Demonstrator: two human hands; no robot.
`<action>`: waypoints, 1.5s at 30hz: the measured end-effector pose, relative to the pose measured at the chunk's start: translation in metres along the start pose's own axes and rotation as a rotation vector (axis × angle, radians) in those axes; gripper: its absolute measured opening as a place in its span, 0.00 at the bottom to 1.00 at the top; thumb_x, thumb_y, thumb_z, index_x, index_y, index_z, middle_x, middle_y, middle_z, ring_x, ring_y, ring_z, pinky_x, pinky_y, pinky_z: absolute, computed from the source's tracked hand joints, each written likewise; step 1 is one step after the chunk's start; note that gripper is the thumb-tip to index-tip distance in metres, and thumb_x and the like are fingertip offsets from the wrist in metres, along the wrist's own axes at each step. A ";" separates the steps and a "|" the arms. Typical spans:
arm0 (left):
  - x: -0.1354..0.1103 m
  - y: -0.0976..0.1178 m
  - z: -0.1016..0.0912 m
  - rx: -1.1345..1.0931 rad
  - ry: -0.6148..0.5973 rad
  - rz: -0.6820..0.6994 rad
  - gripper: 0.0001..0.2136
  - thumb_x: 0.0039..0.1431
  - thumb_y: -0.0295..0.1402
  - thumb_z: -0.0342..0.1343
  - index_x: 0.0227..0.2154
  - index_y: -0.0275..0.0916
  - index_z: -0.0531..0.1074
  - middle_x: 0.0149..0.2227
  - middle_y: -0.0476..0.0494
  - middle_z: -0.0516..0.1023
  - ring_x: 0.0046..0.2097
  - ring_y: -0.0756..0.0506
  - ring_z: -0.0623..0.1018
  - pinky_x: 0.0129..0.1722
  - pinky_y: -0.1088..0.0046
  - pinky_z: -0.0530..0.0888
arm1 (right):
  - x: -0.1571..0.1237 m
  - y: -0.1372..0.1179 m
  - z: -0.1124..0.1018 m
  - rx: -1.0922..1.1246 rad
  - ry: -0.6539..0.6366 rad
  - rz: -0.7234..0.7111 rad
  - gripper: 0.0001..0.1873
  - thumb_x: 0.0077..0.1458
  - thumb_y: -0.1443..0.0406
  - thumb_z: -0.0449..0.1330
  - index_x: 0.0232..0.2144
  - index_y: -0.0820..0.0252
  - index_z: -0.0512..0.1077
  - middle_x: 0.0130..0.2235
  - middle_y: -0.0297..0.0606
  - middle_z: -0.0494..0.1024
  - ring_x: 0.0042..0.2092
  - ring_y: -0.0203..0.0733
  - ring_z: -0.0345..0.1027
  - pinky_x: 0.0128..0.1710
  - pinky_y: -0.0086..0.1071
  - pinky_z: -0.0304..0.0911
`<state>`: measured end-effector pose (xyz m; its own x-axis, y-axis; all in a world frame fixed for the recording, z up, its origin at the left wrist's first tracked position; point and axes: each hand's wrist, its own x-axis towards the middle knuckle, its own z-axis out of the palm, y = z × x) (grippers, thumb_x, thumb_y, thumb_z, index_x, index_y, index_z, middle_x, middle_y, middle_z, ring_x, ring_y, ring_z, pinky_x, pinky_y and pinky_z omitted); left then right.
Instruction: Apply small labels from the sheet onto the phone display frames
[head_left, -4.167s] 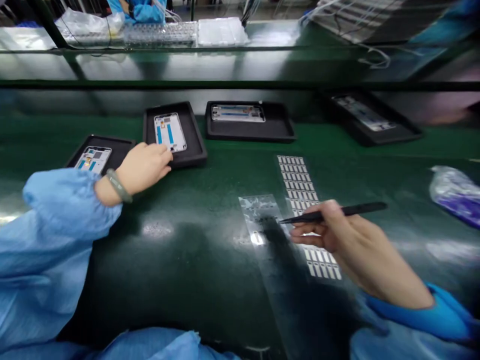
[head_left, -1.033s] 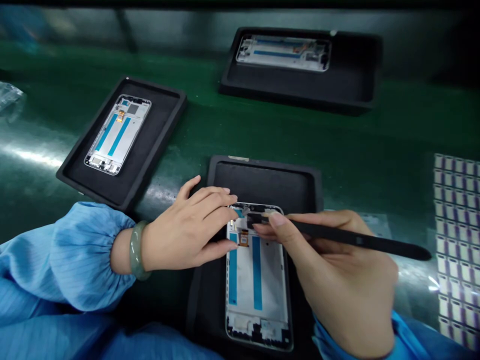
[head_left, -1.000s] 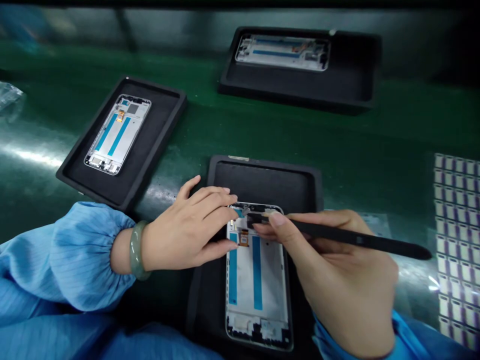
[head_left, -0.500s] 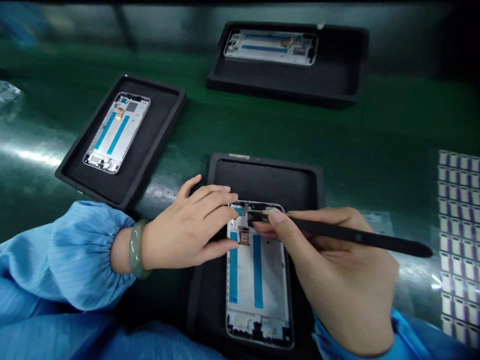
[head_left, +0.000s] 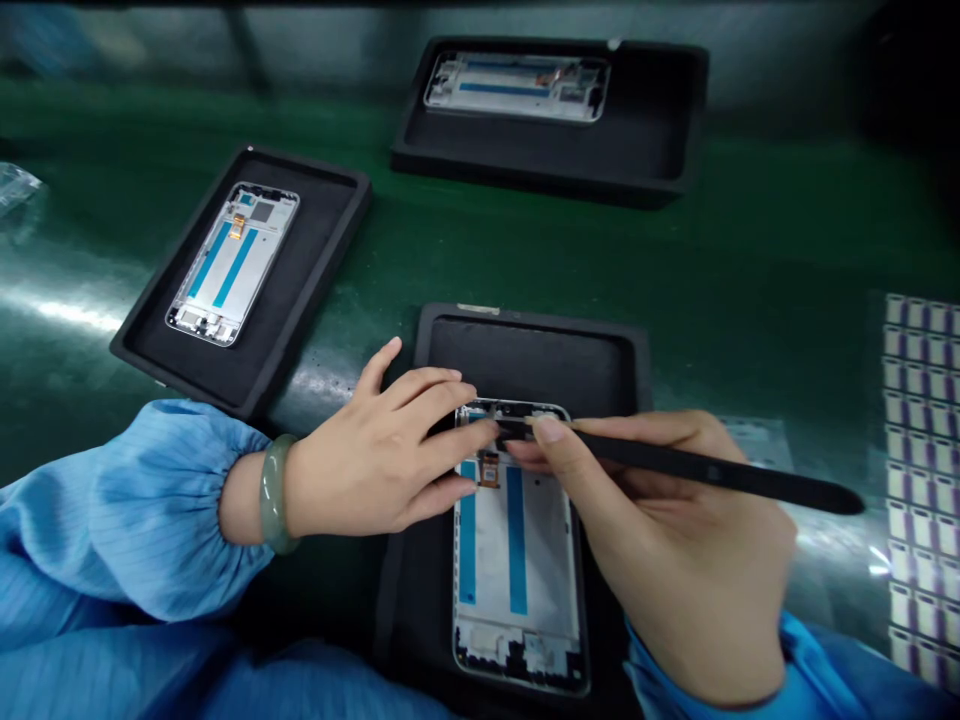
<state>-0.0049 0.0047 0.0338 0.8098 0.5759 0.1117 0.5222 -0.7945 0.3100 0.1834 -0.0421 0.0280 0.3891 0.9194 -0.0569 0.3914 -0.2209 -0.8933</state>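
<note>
Right hand (head_left: 682, 550) pinching black tweezers (head_left: 712, 472) over top of phone frame (head_left: 491, 560); can't tell if tips grip anything. Frame lies in black tray (head_left: 525, 350). Left hand (head_left: 367, 465) spread, one finger by tips. Looks like fiddly close work; next move likely needs steady fingers.

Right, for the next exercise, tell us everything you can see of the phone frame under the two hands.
The phone frame is a silvery, metallic-looking plate with rounded corners, two lengthwise blue strips, an orange-brown connector and black and white parts along the near end. It appears to lie flat in a black tray. The left hand's fingertips seem to touch its upper left; the right hand holds a slim black tool over its far end, contact unclear.
</note>
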 end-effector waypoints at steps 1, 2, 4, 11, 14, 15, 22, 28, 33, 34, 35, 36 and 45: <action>0.001 0.001 -0.001 0.023 -0.006 0.005 0.16 0.69 0.37 0.46 0.53 0.37 0.68 0.54 0.35 0.73 0.59 0.36 0.69 0.61 0.37 0.56 | 0.000 0.000 0.000 0.016 -0.004 0.004 0.13 0.50 0.54 0.66 0.30 0.54 0.69 0.27 0.32 0.80 0.30 0.45 0.78 0.27 0.37 0.74; 0.001 0.003 -0.002 0.048 -0.011 0.007 0.16 0.69 0.37 0.46 0.54 0.36 0.68 0.54 0.35 0.73 0.59 0.36 0.69 0.61 0.36 0.56 | 0.000 0.000 0.000 0.035 -0.004 0.010 0.13 0.50 0.55 0.67 0.30 0.54 0.69 0.27 0.32 0.80 0.30 0.45 0.78 0.27 0.37 0.75; 0.002 0.006 -0.004 0.094 -0.024 -0.001 0.16 0.69 0.35 0.45 0.54 0.34 0.68 0.54 0.34 0.72 0.59 0.36 0.69 0.61 0.35 0.55 | 0.000 0.000 -0.001 0.080 0.012 0.020 0.14 0.49 0.55 0.67 0.31 0.54 0.69 0.27 0.33 0.80 0.30 0.45 0.79 0.26 0.36 0.75; 0.000 0.009 -0.002 0.025 -0.037 -0.060 0.17 0.69 0.37 0.45 0.56 0.37 0.66 0.57 0.33 0.70 0.61 0.35 0.68 0.61 0.32 0.54 | 0.018 0.004 -0.007 0.226 -0.042 -0.085 0.12 0.50 0.61 0.68 0.35 0.54 0.70 0.37 0.34 0.81 0.35 0.42 0.79 0.36 0.36 0.78; -0.001 0.006 0.000 -0.015 -0.037 -0.079 0.18 0.69 0.38 0.45 0.57 0.37 0.65 0.57 0.33 0.70 0.61 0.35 0.67 0.61 0.33 0.53 | 0.027 0.004 -0.006 0.228 -0.151 -0.103 0.10 0.53 0.60 0.66 0.36 0.52 0.70 0.39 0.34 0.81 0.38 0.43 0.79 0.37 0.38 0.78; -0.001 0.006 0.000 -0.025 -0.041 -0.083 0.19 0.69 0.39 0.45 0.57 0.37 0.65 0.58 0.33 0.69 0.62 0.35 0.67 0.62 0.33 0.53 | 0.029 0.004 -0.005 0.235 -0.177 -0.103 0.09 0.53 0.60 0.65 0.36 0.51 0.69 0.39 0.33 0.81 0.39 0.44 0.79 0.37 0.39 0.78; -0.002 0.005 0.001 -0.053 -0.048 -0.085 0.19 0.69 0.39 0.45 0.58 0.37 0.65 0.57 0.34 0.70 0.62 0.36 0.66 0.63 0.35 0.51 | 0.030 0.007 -0.006 0.264 -0.265 -0.097 0.08 0.53 0.61 0.64 0.35 0.48 0.68 0.40 0.31 0.80 0.40 0.46 0.78 0.36 0.41 0.77; -0.002 0.004 0.002 -0.054 -0.045 -0.083 0.18 0.69 0.38 0.45 0.58 0.37 0.65 0.57 0.33 0.69 0.62 0.36 0.66 0.63 0.35 0.51 | 0.030 0.011 -0.006 0.247 -0.318 -0.130 0.09 0.53 0.62 0.65 0.35 0.49 0.69 0.40 0.30 0.80 0.40 0.42 0.78 0.38 0.36 0.76; -0.002 0.004 0.002 -0.052 -0.051 -0.080 0.19 0.69 0.38 0.45 0.58 0.38 0.64 0.57 0.33 0.69 0.62 0.35 0.65 0.62 0.34 0.51 | 0.031 0.013 -0.006 0.211 -0.335 -0.168 0.09 0.53 0.61 0.65 0.36 0.52 0.69 0.40 0.33 0.80 0.41 0.42 0.78 0.40 0.37 0.75; -0.002 0.003 0.002 -0.051 -0.050 -0.079 0.19 0.69 0.38 0.45 0.59 0.38 0.64 0.57 0.33 0.69 0.62 0.35 0.65 0.62 0.34 0.52 | 0.031 0.013 -0.005 0.205 -0.330 -0.166 0.09 0.53 0.61 0.65 0.36 0.52 0.69 0.40 0.33 0.80 0.41 0.42 0.78 0.40 0.37 0.76; -0.002 0.003 0.002 -0.050 -0.050 -0.078 0.19 0.69 0.38 0.45 0.59 0.38 0.64 0.57 0.33 0.69 0.62 0.35 0.65 0.62 0.34 0.52 | 0.031 0.012 -0.005 0.198 -0.320 -0.162 0.09 0.53 0.61 0.65 0.36 0.52 0.69 0.40 0.33 0.80 0.41 0.42 0.78 0.40 0.38 0.76; -0.002 0.003 0.003 -0.049 -0.048 -0.078 0.19 0.69 0.38 0.45 0.59 0.38 0.64 0.57 0.33 0.69 0.62 0.35 0.65 0.62 0.34 0.51 | 0.030 0.011 -0.005 0.190 -0.308 -0.161 0.09 0.53 0.60 0.65 0.36 0.52 0.69 0.40 0.33 0.80 0.41 0.42 0.78 0.40 0.38 0.76; -0.002 0.003 0.003 -0.041 -0.044 -0.072 0.19 0.69 0.38 0.45 0.58 0.38 0.64 0.57 0.33 0.69 0.62 0.35 0.66 0.61 0.33 0.52 | 0.028 0.012 -0.003 0.135 -0.255 -0.195 0.08 0.54 0.61 0.64 0.36 0.51 0.69 0.39 0.32 0.80 0.42 0.41 0.77 0.41 0.35 0.76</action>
<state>-0.0040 0.0006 0.0320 0.7822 0.6213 0.0461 0.5688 -0.7424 0.3539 0.2019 -0.0200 0.0173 0.0901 0.9956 0.0261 0.3177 -0.0039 -0.9482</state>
